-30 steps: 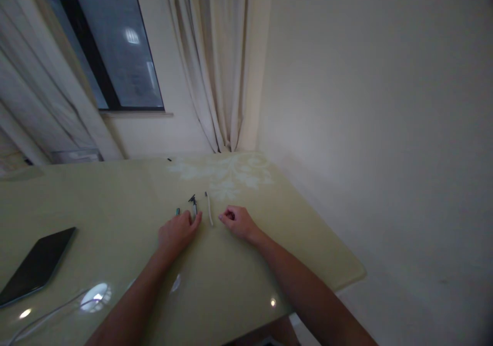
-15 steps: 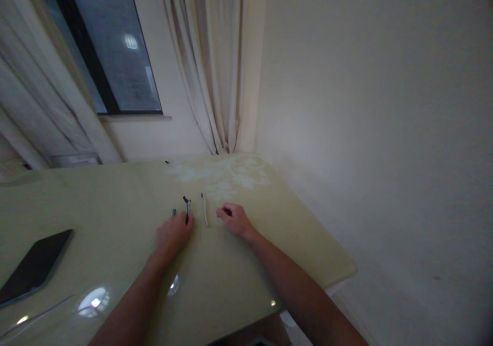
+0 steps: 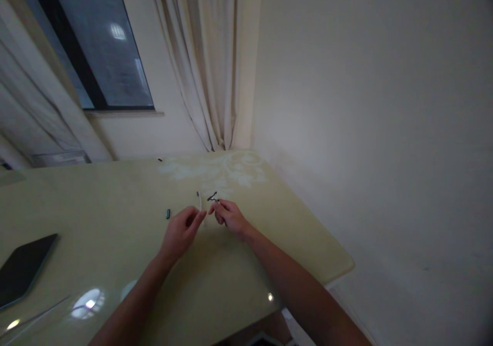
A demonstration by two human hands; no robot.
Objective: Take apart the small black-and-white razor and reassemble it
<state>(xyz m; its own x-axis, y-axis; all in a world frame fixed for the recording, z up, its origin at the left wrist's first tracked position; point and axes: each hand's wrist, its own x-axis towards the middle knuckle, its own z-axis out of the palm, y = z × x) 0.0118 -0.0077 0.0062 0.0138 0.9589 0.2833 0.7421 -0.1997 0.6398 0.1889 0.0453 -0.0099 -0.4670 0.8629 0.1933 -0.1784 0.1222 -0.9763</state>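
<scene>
"What are we holding?"

"Our right hand (image 3: 232, 217) grips a thin dark tool (image 3: 212, 197) over the surface (image 3: 292, 228), between the far edge and the near edge. Our left hand (image 3: 180, 233) has its fingers at a white stick (image 3: 200, 201), but we can't tell if they pinch it."

"What could go wrong?"

"The tool may slip if our grip is loose. It may also bump the stick, because they are so near."

"Which way do they point?"

"The tool's wide end faces the far edge, its long line leaning left. The stick's dark tip faces there too, running almost straight away from us."
</scene>
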